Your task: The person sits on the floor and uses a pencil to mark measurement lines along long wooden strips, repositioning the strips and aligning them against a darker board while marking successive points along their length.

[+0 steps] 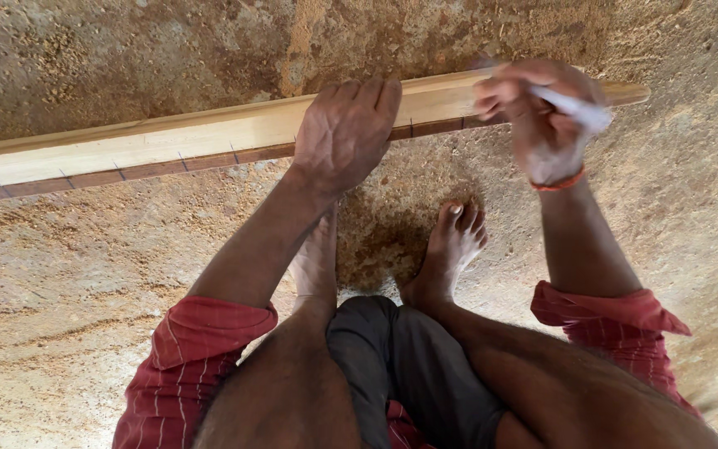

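A long pale wooden plank [168, 137] lies across the sandy ground, its darker near edge ticked with several short pen marks. My left hand [345, 133] presses flat on the plank near its middle, fingers curled over the far edge. My right hand [535, 112] hovers at the plank's right end, closed around a white pen [575, 108] whose tip is blurred by motion. An orange band circles my right wrist. Both forearms come out of rolled red striped sleeves.
My two bare feet [450, 245] rest on the ground just below the plank, with my knees and dark shorts [409, 357] in front. Sawdust and coarse sand [85, 266] cover the ground all around.
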